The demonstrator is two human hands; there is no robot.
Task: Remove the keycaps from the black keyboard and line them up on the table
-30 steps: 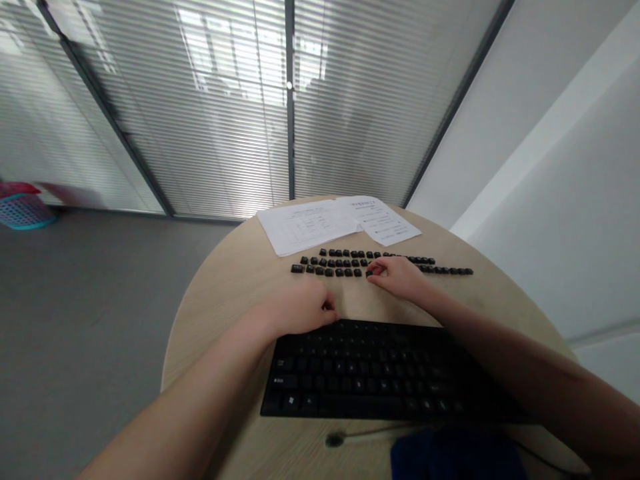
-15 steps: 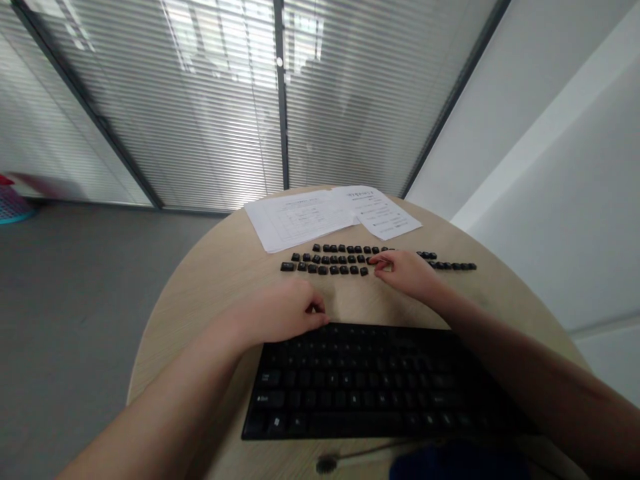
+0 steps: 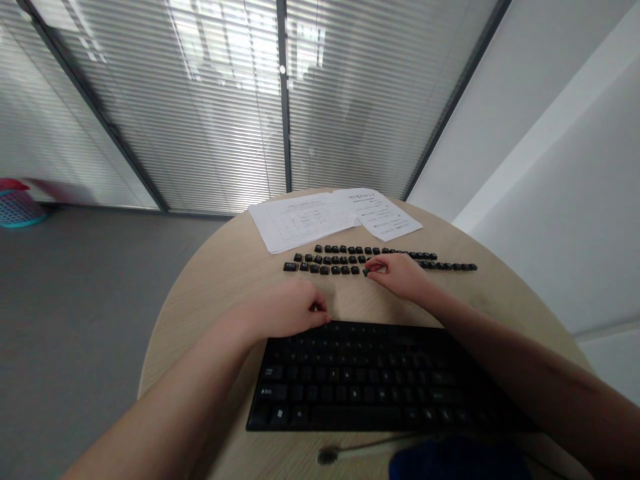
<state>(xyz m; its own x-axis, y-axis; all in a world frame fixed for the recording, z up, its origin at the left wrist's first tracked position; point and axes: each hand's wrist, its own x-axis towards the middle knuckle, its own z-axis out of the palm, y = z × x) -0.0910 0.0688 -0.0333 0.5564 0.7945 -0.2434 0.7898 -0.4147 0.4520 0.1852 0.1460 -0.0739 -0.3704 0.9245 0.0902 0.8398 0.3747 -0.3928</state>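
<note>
A black keyboard (image 3: 350, 395) lies near the front of the round wooden table. My left hand (image 3: 295, 310) rests at its upper left edge, fingers curled; what they hold, if anything, is hidden. Beyond the keyboard, loose black keycaps (image 3: 335, 260) are laid out in rows. My right hand (image 3: 397, 275) is at these rows, with thumb and fingertips closed around a small black keycap (image 3: 366, 273) at the right end of the nearest short row. That hand covers part of the rows behind it.
Printed papers (image 3: 305, 220) lie at the far side of the table (image 3: 190, 300). A cable (image 3: 370, 443) and a dark blue object (image 3: 450, 460) are at the near edge. A basket (image 3: 19, 205) stands on the floor at the left, before window blinds.
My right hand has moved slightly left and nearer, from the middle row to the end keycap of the nearest row. My left hand stays by the keyboard. The view has shifted slightly.
</note>
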